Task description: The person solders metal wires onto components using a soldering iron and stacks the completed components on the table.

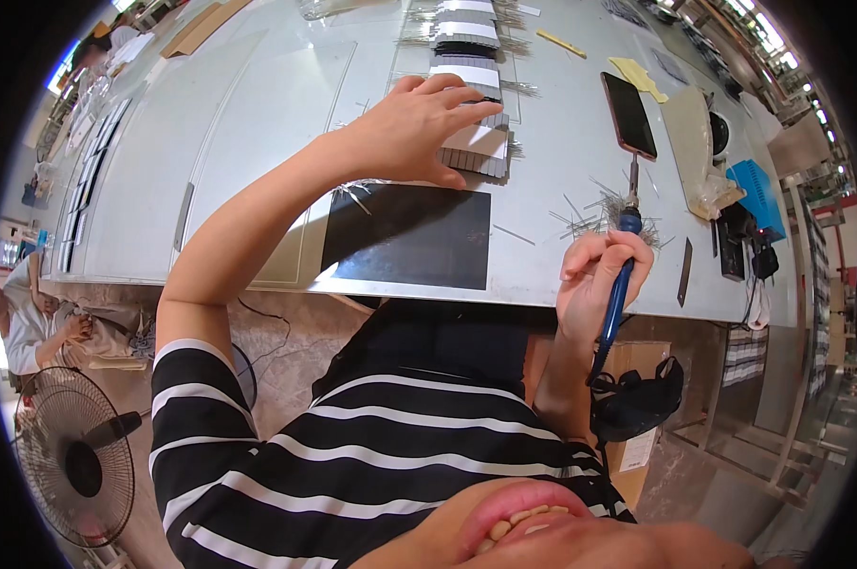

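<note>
In my right hand, the fingers are closed around the blue handle of a soldering iron. The iron's metal tip points away from me, just short of a phone with a dark screen. My left hand reaches over a long row of grey and white blocks with thin wire leads sticking out at the sides. Its fingers are spread, and the thumb is by the row's near end; whether they touch the blocks I cannot tell. Loose cut wires lie scattered beside the iron.
A black rectangular sheet lies near the table's front edge. On the right are yellow scraps, a blue box with cables, and a thin dark strip. A fan stands at lower left; another person sits beyond.
</note>
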`<state>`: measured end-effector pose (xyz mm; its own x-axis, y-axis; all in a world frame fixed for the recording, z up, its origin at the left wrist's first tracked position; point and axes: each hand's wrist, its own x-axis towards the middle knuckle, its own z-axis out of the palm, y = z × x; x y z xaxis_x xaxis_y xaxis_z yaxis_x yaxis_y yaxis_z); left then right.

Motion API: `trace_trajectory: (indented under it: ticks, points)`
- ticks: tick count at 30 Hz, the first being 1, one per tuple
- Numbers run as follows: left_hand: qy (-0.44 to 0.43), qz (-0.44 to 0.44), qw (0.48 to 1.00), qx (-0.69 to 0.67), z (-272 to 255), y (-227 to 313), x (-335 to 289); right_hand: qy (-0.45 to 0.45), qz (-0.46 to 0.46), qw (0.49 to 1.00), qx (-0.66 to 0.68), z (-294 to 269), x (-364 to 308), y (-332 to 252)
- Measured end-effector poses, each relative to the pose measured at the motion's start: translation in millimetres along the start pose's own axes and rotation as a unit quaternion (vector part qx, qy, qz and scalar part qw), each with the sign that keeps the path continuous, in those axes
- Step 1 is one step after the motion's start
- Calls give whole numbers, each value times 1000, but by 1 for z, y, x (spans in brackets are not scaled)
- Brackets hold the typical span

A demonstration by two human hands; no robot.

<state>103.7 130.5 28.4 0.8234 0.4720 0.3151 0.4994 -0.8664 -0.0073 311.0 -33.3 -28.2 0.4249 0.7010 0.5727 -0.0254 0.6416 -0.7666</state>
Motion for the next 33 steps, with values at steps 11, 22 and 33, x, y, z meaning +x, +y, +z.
trace_trajectory:
  ticks: [11,22,33]
  points:
    - [-74,-24,995,-54,-7,1,11,-21,15,1000,0,3,-6,-5]
    - [-32,-12,999,-32,-2,-1,10,-19,18,999,38,1,-2,0]
    - [-28,-32,998,-35,2,1,3,-19,45,998,43,1,-6,-2]
